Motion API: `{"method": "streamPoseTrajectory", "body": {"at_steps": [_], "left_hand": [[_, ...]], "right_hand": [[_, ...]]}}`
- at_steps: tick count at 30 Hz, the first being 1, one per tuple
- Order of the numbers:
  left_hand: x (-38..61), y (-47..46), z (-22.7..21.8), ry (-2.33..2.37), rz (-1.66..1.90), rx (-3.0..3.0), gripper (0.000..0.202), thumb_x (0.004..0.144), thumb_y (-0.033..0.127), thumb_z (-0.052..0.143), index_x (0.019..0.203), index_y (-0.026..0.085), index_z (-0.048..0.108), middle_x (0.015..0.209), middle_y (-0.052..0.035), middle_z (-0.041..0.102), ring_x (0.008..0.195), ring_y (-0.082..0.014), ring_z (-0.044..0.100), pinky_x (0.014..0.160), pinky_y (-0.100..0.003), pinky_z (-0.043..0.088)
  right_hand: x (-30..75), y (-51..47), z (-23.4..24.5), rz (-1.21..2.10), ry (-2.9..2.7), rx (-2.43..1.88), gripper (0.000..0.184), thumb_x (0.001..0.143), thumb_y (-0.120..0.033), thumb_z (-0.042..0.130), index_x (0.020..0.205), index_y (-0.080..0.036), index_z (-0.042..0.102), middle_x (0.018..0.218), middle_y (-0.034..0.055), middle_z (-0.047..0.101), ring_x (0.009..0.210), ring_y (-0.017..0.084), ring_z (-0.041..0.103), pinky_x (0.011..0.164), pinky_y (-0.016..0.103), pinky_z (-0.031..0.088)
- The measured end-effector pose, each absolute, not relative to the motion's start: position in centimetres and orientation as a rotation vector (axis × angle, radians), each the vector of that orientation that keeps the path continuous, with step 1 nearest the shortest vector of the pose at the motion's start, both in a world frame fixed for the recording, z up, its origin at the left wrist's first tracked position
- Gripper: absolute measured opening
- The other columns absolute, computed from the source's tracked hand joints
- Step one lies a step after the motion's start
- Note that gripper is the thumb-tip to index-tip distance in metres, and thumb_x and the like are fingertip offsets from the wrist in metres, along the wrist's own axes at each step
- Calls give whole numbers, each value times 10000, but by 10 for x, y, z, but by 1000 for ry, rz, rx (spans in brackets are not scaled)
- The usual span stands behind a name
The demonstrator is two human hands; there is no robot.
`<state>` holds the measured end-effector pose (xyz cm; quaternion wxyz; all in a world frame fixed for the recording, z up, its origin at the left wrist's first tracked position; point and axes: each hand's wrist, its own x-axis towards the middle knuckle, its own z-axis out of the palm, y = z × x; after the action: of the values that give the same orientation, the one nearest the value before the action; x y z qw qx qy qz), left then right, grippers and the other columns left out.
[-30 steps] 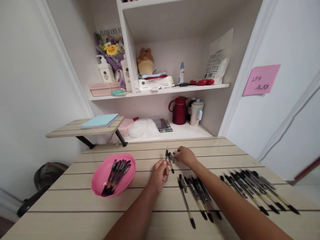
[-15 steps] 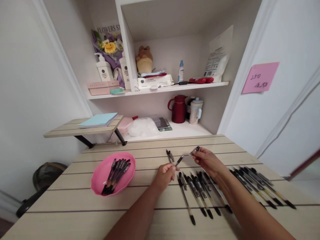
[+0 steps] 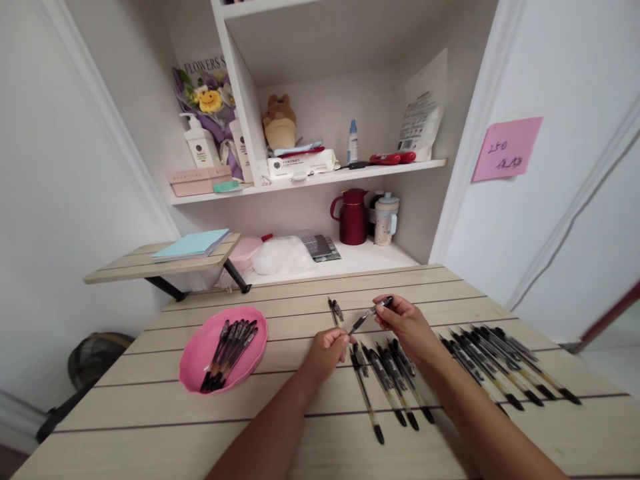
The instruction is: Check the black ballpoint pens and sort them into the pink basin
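A clear-barrelled black gel pen (image 3: 358, 324) is pinched in my left hand (image 3: 326, 352), its tip end pointing up and right. Between thumb and fingers, my right hand (image 3: 407, 328) grips a black pen cap (image 3: 387, 302), which meets the pen's tip end; how far it is on I cannot tell. Just behind my left hand lie another pen (image 3: 331, 311) and a loose cap (image 3: 339, 310). In front of my right hand, several uncapped pens (image 3: 367, 400) lie with caps among them. A second group of pens (image 3: 520, 367) rests right of my forearm.
A pink bowl (image 3: 187, 375) on the left holds several capped pens (image 3: 231, 352). Behind it, a small raised wooden shelf (image 3: 125, 264) carries blue paper (image 3: 193, 244). At the back stand a red jug (image 3: 353, 220) and a pale cup (image 3: 385, 222).
My right hand has brought the cap down and left to the pen's tip, closing the gap between them. My left hand keeps its hold. The view has shifted slightly.
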<state>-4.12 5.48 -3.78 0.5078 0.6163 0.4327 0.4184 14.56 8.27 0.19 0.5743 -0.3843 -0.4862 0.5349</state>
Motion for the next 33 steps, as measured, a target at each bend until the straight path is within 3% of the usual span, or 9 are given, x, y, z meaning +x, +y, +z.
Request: {"method": "streamPoseTrajectory", "body": {"at_steps": [7, 22, 30, 33], "left_hand": [[-41, 54, -38, 1057, 985, 1506, 321, 779, 389, 467, 772, 106, 617, 467, 41, 436, 438, -61, 343, 456, -195, 246], [-43, 54, -47, 1042, 1024, 1554, 291, 778, 338, 449, 827, 97, 606, 472, 51, 427, 439, -59, 351, 473, -197, 271], [-43, 50, -41, 1026, 1047, 1586, 243, 775, 315, 447, 724, 118, 579, 483, 39, 444, 447, -64, 359, 473, -200, 270], [-42, 50, -37, 1035, 1057, 1543, 221, 771, 321, 455, 771, 128, 563, 486, 48, 439, 449, -64, 361, 475, -193, 278]], "right_hand": [[135, 75, 1, 1230, -1377, -981, 268, 641, -365, 667, 817, -177, 596, 549, -39, 525, 500, 95, 459, 480, 227, 331], [115, 68, -5, 1352, -1297, -981, 306, 600, -424, 664, 708, -149, 587, 468, -52, 491, 425, 66, 383, 431, 210, 284], [110, 66, -13, 1370, -1239, -990, 327, 589, -425, 669, 736, -147, 578, 491, -47, 503, 433, 68, 409, 428, 204, 294], [112, 66, -7, 1336, -1283, -1010, 351, 603, -446, 650, 771, -148, 578, 495, -44, 509, 436, 79, 431, 426, 209, 318]]}}
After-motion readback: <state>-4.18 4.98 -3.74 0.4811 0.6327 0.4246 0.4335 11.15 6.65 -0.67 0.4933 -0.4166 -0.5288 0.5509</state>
